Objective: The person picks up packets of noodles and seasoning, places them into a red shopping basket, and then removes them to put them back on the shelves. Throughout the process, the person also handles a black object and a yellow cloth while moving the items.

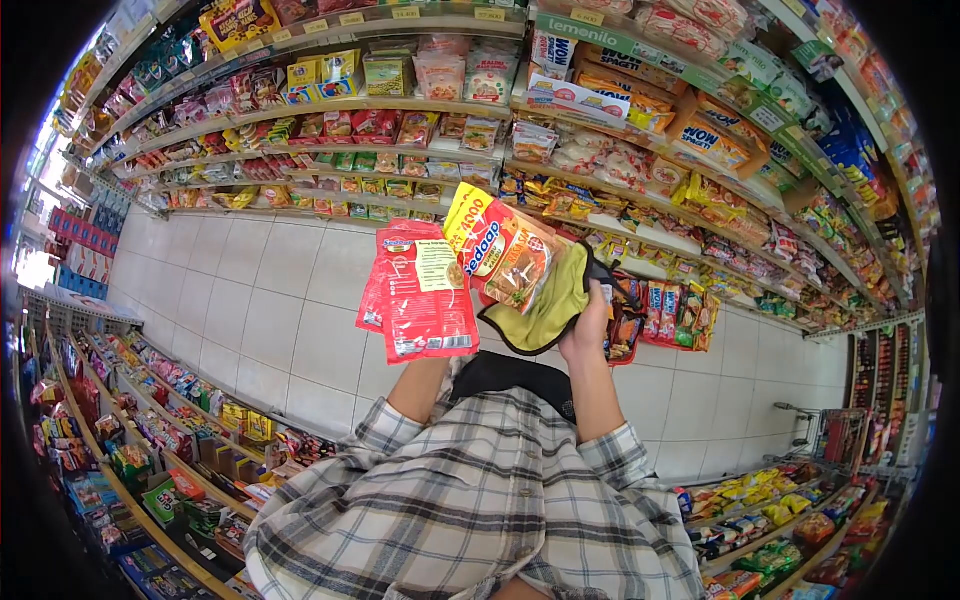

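Red packets (pixel 430 290), 2 in number, overlapped: immediately left of the yellow-topped packet (pixel 510 253), front face printed with text and a barcode, long axis near upright in view; tiled floor (pixel 270 290) beyond. Left forearm (pixel 415 388), plaid cuff: below and left of the yellow-topped packet, rising to the red packets; left fingers hidden behind these, so their grip cannot be told. Yellow-topped packet, 1, marked Sedaap and 4000: between the 2 arms, tilted, long axis from the yellow strip at upper left down to lower right; left edge against or just over the front red packet, lower right end overlapping green cloth. Green cloth (pixel 545 315), 1, dark-edged: right of and partly behind the yellow-topped packet; whether the packet is tucked in or merely in front cannot be told. Right hand (pixel 588 325), 1: right of the yellow-topped packet, fingers closed on the cloth's right edge; the packet lies to the left of these fingers, cloth intervening, its lower end towards them. Of the fingers in view, the right are nearer; the left cannot be compared. WOW packets (pixel 664 312), several: farther right of the yellow-topped packet, beyond the right hand.
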